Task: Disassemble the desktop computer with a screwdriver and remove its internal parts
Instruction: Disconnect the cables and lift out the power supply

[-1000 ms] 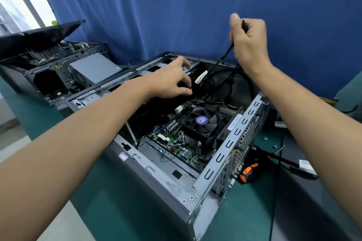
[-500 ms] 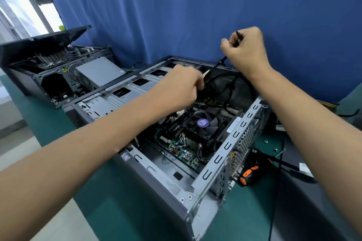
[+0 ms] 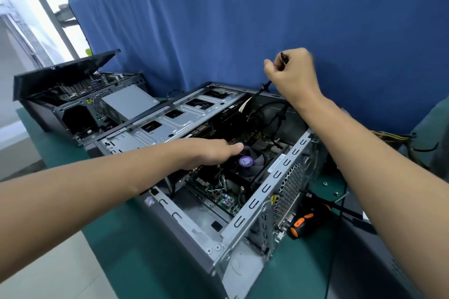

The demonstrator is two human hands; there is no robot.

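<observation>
Since half a second ago our left grip (image 3: 213, 153) has let go of the cable bundle it was curled over and drawn back. It now lies flat, fingers straight and together, the tips just over the cooler fan (image 3: 252, 167); we cannot tell whether it touches anything. Our right grip (image 3: 291, 73) stays raised above the far corner of the case, fist clenched round a thin black cable (image 3: 263, 87). The cable's short end pokes out of the top of the fist. The rest runs down and to the left from the fist into the open desktop computer (image 3: 243, 216), past a white connector (image 3: 244, 104).

That computer lies on its side on the green desk (image 3: 150, 262), directly beneath both grips, its side panel off. Its frame is bare grey sheet metal with stamped slots, and its rear panel is perforated mesh. Inside we see one square black fan with a round purple label and a green motherboard (image 3: 226, 199) crowded with small parts.

One screwdriver (image 3: 303, 223), with a black and orange handle, lies on the desk just beside the mesh panel, well apart from both grips. Two small screws (image 3: 325, 183) sit on the desk beyond it. A second computer (image 3: 73, 85), also opened, stands at the far left with one silver power supply (image 3: 126, 102) boxed inside it. Behind everything hangs a blue curtain (image 3: 243, 19) in soft folds.
</observation>
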